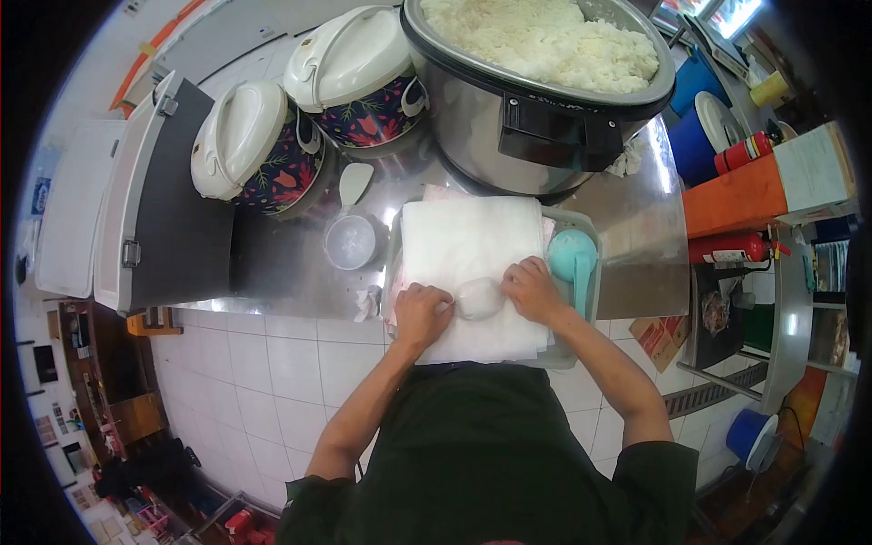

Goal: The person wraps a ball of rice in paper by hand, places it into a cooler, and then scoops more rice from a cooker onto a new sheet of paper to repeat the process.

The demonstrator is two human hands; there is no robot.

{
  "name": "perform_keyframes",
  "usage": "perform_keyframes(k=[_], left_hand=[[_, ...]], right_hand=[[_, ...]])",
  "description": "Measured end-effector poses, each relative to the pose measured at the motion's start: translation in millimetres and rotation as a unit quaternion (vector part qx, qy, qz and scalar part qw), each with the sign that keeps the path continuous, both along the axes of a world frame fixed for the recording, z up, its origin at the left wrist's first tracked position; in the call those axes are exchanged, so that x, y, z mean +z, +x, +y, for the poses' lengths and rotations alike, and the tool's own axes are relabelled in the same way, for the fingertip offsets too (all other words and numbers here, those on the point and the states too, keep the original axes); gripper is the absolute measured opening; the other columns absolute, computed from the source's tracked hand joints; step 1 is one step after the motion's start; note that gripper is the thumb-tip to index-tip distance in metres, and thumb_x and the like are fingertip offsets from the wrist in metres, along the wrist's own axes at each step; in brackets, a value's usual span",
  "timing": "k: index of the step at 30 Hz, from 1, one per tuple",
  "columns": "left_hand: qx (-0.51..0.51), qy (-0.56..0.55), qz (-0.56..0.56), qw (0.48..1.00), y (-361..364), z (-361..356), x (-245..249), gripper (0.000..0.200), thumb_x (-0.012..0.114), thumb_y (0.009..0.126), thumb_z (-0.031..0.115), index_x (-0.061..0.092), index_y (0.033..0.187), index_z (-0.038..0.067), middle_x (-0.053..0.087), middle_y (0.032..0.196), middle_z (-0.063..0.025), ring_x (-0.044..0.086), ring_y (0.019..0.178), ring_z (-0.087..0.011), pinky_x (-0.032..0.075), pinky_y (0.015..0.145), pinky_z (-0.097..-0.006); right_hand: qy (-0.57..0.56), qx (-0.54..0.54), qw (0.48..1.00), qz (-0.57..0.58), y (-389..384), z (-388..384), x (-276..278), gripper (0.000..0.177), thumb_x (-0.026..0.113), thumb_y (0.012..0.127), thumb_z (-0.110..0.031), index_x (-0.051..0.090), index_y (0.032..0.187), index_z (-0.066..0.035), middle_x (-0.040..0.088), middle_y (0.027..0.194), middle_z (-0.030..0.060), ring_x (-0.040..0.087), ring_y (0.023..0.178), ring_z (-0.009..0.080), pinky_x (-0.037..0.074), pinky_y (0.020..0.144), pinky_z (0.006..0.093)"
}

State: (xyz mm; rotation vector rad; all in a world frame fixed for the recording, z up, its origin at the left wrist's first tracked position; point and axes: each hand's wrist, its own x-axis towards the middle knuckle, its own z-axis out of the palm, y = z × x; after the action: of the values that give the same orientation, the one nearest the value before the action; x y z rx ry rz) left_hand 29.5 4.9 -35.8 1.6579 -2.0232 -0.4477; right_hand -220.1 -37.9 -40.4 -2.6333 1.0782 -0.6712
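A rounded white bundle [480,299] rests near the front of a stack of white paper sheets [472,236], which lies on a grey-green tray [589,227]. My left hand [424,313] is at the bundle's left side, fingers curled down at the paper. On the other side, my right hand [534,289] has its fingers bent close to the bundle. Whatever the fingertips pinch is too small to make out. A turquoise scoop [573,257] lies in the tray to the right of the paper.
Behind the tray stands a large steel pot [468,109] heaped with rice [545,41]. Two flowered rice containers [363,109] [272,163] stand back left. A clear cup [351,242] and white paddle [355,184] lie left of the tray on the steel table [636,263].
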Motion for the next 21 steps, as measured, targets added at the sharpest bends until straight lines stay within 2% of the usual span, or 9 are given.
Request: perform_keyframes(k=[2,6,9,12,14,17,21], left_hand=[[-0.050,-0.064,-0.008,0.997,-2,3,-4,0.011,0.075,0.065,0.016,0.066,0.071,0.017,0.064,0.072,0.0030,0.058,0.073,-0.0195,0.043,0.067,-0.0368],[-0.098,-0.121,-0.039,0.987,4,2,-9,0.013,0.074,0.064,0.015,0.065,0.073,0.018,0.063,0.073,0.0045,0.058,0.073,-0.0184,0.043,0.064,-0.0349],[-0.118,-0.116,-0.043,0.985,8,2,-5,0.016,0.074,0.065,0.013,0.065,0.078,0.017,0.064,0.077,0.0026,0.059,0.075,-0.0189,0.046,0.063,-0.0344],[-0.127,-0.056,0.019,0.990,9,4,-2,0.016,0.073,0.066,0.008,0.065,0.080,0.012,0.064,0.084,-0.0020,0.061,0.078,-0.0213,0.050,0.066,-0.0354],[-0.108,0.023,0.077,0.991,10,8,-3,0.016,0.072,0.067,0.005,0.064,0.081,0.007,0.064,0.088,-0.0067,0.061,0.081,-0.0248,0.052,0.070,-0.0363],[-0.126,0.036,0.069,0.989,11,8,-7,0.017,0.070,0.068,0.006,0.064,0.084,0.006,0.063,0.090,-0.0073,0.060,0.084,-0.0270,0.051,0.076,-0.0370],[-0.145,0.012,0.047,0.988,8,14,-3,0.018,0.069,0.070,0.009,0.065,0.088,0.007,0.062,0.094,-0.0074,0.059,0.088,-0.0269,0.050,0.077,-0.0392]], right_hand=[[0.012,0.009,1.000,-0.019,0,3,-11,0.006,0.057,0.072,-0.006,0.058,0.076,-0.010,0.053,0.084,0.0045,0.053,0.085,0.0237,0.040,0.082,0.0381],[0.007,0.012,0.999,-0.043,1,6,-15,0.005,0.057,0.072,-0.006,0.057,0.075,-0.009,0.051,0.081,0.0052,0.053,0.082,0.0240,0.042,0.077,0.0368],[0.036,-0.006,0.998,-0.046,-4,12,-7,0.006,0.059,0.072,-0.006,0.060,0.077,-0.009,0.053,0.083,0.0052,0.054,0.083,0.0239,0.042,0.078,0.0370],[0.051,-0.016,0.996,-0.073,-7,16,-6,0.009,0.061,0.072,-0.006,0.062,0.080,-0.009,0.055,0.086,0.0053,0.055,0.085,0.0240,0.043,0.079,0.0370],[0.065,-0.025,0.994,-0.080,-7,17,-10,0.010,0.062,0.072,-0.005,0.063,0.082,-0.009,0.056,0.086,0.0053,0.055,0.086,0.0240,0.043,0.080,0.0372],[0.080,-0.034,0.992,-0.088,-7,18,-12,0.014,0.064,0.071,-0.005,0.065,0.085,-0.009,0.057,0.088,0.0055,0.055,0.088,0.0243,0.043,0.081,0.0374],[0.082,-0.057,0.993,-0.058,-8,28,0,0.019,0.062,0.072,-0.004,0.067,0.090,-0.009,0.056,0.095,0.0064,0.053,0.092,0.0249,0.042,0.082,0.0379]])
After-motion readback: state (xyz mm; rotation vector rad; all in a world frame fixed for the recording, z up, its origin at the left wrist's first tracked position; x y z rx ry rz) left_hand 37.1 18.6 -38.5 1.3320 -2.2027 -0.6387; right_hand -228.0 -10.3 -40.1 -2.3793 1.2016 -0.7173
